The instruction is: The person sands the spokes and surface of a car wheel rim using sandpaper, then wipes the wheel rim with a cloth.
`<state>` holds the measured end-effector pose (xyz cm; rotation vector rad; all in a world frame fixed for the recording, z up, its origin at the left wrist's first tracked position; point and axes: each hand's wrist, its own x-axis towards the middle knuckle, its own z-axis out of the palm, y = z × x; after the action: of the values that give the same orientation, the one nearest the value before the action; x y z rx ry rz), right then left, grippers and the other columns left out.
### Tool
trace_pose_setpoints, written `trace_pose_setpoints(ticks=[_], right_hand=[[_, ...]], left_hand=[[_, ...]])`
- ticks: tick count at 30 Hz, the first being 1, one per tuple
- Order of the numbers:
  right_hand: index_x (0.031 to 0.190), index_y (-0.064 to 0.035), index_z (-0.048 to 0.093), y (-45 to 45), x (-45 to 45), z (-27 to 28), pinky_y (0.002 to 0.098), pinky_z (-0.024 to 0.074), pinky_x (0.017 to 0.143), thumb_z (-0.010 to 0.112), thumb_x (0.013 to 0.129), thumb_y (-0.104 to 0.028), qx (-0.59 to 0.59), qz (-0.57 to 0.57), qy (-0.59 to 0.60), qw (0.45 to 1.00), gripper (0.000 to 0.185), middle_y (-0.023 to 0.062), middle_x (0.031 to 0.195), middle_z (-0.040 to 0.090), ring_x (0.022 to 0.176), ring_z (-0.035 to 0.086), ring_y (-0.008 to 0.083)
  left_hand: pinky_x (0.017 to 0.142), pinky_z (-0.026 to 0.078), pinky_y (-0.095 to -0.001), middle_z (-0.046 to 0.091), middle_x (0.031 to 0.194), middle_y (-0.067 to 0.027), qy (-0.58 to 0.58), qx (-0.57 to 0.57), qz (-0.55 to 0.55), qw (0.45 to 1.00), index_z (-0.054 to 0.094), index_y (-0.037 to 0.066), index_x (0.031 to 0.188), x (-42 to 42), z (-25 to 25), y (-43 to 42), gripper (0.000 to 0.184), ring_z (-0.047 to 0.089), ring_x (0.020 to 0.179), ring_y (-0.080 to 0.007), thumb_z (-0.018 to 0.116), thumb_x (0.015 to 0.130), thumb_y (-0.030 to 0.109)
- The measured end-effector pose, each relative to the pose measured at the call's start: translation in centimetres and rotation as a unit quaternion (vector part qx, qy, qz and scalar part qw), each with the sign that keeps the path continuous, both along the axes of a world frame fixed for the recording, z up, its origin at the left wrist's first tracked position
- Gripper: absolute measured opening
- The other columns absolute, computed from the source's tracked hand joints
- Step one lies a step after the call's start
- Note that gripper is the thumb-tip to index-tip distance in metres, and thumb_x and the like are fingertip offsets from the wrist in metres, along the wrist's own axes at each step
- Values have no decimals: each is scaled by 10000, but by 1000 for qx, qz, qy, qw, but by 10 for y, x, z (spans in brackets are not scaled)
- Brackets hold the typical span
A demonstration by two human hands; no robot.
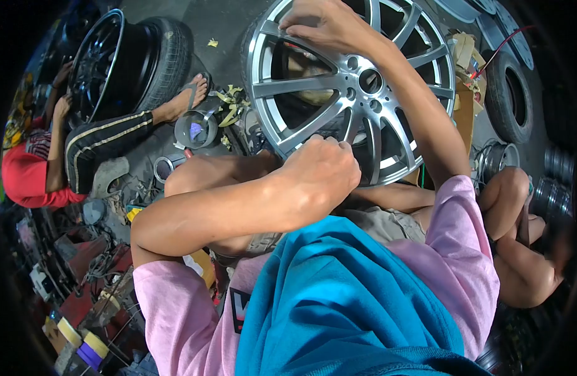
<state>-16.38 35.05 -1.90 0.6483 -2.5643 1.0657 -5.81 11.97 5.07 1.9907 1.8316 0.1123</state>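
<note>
A silver multi-spoke alloy wheel (295,84) is propped in front of my knees, its face toward me. My left hand (320,175) is closed in a fist at the wheel's lower edge. Its fingers curl out of sight, so what they hold is hidden. My right arm reaches across the spokes. At the upper left of the wheel, my right hand (326,26) has bent fingers and thumb drawn together against the outer end of a spoke. Anything small between them cannot be made out.
To the left, a person in red (31,175) handles a dark wheel (97,69) beside a tire (169,62). A metal bowl (196,128) sits on the floor. Another tire (511,97) and a cardboard box (467,116) stand right, near another person's bent knee (504,194). Tools clutter the lower left.
</note>
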Motion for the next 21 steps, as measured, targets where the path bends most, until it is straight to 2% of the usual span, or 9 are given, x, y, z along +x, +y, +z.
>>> trace_pose_setpoints(ticks=[6,10,12,19,21], right_hand=[[983,-57,757,15,27,-2,418,519,724,742,887,-150,25,-17,1,1000,135,133,863,673,813,673,329],[976,-50,749,17,33,-3,414,527,736,738,890,-154,12,-22,-7,1000,135,136,879,683,835,681,333],[979,-40,738,13,26,-6,410,535,751,734,892,-160,-30,-18,3,999,148,140,899,692,860,688,337],[988,-34,727,19,29,-15,422,540,775,723,895,-171,-11,-19,-29,999,165,147,941,707,884,690,349],[1114,-84,738,24,36,-19,359,544,771,715,978,-251,66,-38,-17,997,216,53,983,720,853,681,204]], left_hand=[[696,511,-399,619,870,-128,-2,-10,5,1000,684,15,875,4,-1,0,176,663,821,-282,730,870,185],[707,513,-402,620,882,-128,-5,-15,4,1000,684,17,884,5,0,3,180,659,834,-281,726,876,192],[720,513,-402,618,895,-130,1,-17,8,1000,680,12,891,6,-3,4,195,653,850,-282,724,879,202],[726,510,-401,607,901,-129,-4,-20,13,1000,663,0,929,5,-5,5,225,643,865,-281,725,878,210],[731,511,-400,605,903,-127,2,-30,7,1000,657,-1,938,4,-4,5,229,638,865,-281,724,876,209]])
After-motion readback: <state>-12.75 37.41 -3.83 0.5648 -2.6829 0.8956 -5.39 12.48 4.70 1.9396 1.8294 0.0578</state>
